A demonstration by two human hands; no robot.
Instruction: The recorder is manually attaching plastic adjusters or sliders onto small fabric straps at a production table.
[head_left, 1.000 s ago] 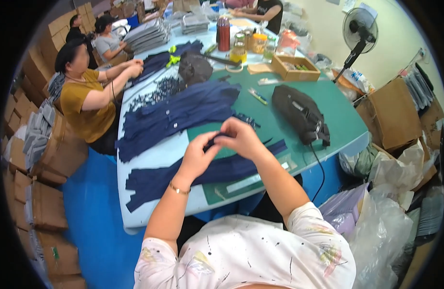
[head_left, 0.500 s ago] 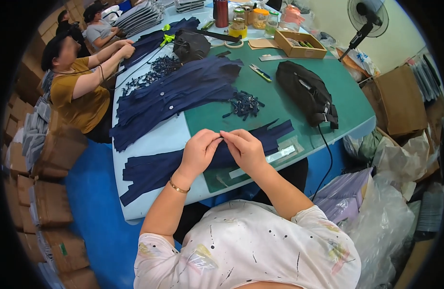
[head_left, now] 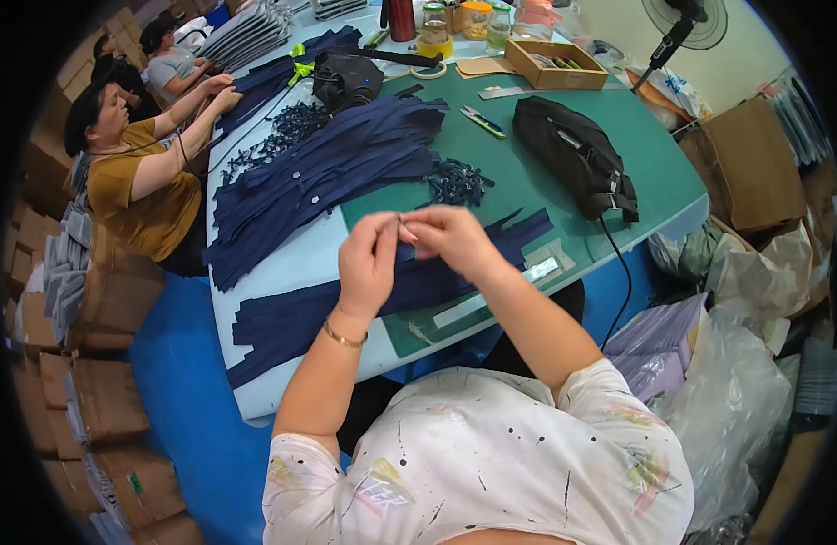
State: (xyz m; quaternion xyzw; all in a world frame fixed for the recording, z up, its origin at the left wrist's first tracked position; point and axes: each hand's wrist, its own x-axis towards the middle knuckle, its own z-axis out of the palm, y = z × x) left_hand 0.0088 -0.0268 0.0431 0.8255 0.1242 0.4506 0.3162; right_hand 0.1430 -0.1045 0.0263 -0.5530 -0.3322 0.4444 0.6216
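My left hand (head_left: 368, 259) and my right hand (head_left: 448, 238) meet above the near edge of the table. Their fingertips pinch a small dark piece (head_left: 400, 222), too small to make out its kind. Below them lies a bundle of navy zipper-like strips (head_left: 296, 313), partly hidden by my hands and forearms. Beyond my hands a heap of small dark pieces (head_left: 458, 183) rests on the green cutting mat (head_left: 491, 170). To its left spreads a larger pile of navy strips (head_left: 337, 159), two small pale round things on top.
Scissors-like snips (head_left: 484, 122), a black bag (head_left: 568, 154) with a cable, and a wooden tray (head_left: 555, 68) sit on the table. A co-worker (head_left: 142, 182) handles navy strips at the left. Cardboard boxes (head_left: 110, 400) stack at left; plastic bags (head_left: 723, 409) crowd the right.
My joined hands have risen slightly and shifted left, the right hand turning over more toward the left fingertips. The view has shifted a little too.
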